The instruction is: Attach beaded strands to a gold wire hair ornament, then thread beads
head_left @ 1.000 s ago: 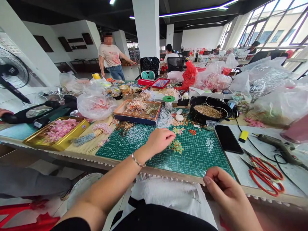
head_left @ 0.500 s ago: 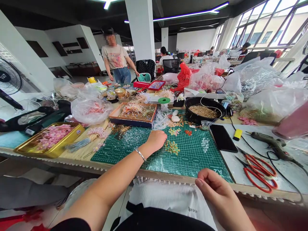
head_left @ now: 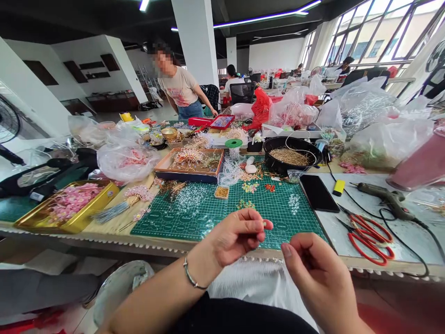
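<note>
My left hand is closed in a pinch above the front of the green cutting mat. A tiny pale bead shows at its fingertips. To its right, my right hand is also pinched, thumb against forefinger; whatever it may hold is too small to make out. The hands are close but apart. Beyond them on the mat lie small greenish-gold beads, a little square box of gold beads, red beads, clear beads and a scatter of clear pieces.
On the right are a phone, a yellow lighter, red-handled scissors and a glue gun. A black bowl and a tray of hair ornaments stand behind. Left is a gold tray of pink flowers. A person stands across the table.
My left hand has drawn back from the small box of gold beads toward my right hand, now with a tiny bead. The person opposite has leaned toward the table.
</note>
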Demonstrator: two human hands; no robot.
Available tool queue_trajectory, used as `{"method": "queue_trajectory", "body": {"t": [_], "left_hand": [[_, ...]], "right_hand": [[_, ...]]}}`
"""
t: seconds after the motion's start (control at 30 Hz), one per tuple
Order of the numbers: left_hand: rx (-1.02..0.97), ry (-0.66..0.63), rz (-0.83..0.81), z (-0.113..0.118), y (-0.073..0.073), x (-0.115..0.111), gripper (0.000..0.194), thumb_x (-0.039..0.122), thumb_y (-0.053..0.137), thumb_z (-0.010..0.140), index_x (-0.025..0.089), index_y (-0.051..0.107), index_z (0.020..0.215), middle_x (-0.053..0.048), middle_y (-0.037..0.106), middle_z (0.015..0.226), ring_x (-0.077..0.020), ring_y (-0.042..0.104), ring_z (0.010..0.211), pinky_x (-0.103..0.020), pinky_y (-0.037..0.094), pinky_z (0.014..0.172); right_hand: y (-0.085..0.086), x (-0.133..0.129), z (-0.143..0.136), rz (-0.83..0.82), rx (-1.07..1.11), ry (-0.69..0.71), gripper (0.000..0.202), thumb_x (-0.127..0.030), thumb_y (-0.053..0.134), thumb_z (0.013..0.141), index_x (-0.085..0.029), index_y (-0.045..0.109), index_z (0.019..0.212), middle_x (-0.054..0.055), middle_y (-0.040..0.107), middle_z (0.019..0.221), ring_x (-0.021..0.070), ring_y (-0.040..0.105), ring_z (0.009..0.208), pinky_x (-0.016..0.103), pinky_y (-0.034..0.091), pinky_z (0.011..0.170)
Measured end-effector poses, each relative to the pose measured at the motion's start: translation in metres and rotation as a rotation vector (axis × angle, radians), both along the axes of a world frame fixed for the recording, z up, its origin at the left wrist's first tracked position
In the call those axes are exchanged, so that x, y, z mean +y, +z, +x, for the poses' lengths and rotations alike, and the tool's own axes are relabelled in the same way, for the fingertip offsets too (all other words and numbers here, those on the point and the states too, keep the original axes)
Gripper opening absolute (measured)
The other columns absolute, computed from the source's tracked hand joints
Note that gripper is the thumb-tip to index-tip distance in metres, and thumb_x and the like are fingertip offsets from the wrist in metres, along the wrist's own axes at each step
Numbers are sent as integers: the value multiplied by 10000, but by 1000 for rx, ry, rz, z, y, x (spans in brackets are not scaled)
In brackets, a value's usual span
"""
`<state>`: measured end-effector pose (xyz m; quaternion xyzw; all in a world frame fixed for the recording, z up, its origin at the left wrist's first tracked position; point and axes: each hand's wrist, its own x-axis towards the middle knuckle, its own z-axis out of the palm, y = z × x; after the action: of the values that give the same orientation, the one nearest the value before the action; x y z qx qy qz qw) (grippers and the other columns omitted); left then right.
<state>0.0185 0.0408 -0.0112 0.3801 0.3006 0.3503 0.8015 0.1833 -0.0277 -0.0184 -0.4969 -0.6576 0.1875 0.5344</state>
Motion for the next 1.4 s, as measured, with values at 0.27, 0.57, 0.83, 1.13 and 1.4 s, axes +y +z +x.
{"method": "queue_trajectory", "body": {"t": [0.27,0.57,0.83,1.13,1.4], "left_hand": [[-323,-21,-168,-3,3,-21,307,90,801,643,142,547,806,-20,666,808,-29,530,540,-112,278,423],[-74,145,304,-7,14,-37,268,89,769,675,152,548,813,-24,681,836,-79,592,717,-180,456,646],[368,241,1032,-18,27,-46,79,147,592,867,175,660,895,-47,714,916,-115,654,796,-228,506,721],[439,310,1153,-18,29,-44,80,114,603,848,175,652,866,-38,672,895,-122,625,880,-248,487,839],[454,258,1040,-24,24,-40,61,145,590,865,183,637,854,-25,657,912,-124,600,868,-244,478,784]], "right_hand": [[10,-5,-14,155,-143,-5,161,-183,572,847,-237,476,729,-53,481,526,77,413,421,192,341,396],[1,-5,-14,-277,389,223,150,-299,662,824,-215,580,731,-25,493,606,93,405,538,215,306,482],[-7,0,-22,-619,884,537,318,-501,635,802,-201,548,746,-52,375,500,83,258,490,221,225,484],[-4,7,-25,-759,1038,686,307,-448,477,911,-189,635,865,-2,553,618,50,205,435,211,162,428],[-2,3,-22,-800,995,649,244,-386,659,812,-190,530,747,-40,509,553,41,179,438,197,123,423]]}}
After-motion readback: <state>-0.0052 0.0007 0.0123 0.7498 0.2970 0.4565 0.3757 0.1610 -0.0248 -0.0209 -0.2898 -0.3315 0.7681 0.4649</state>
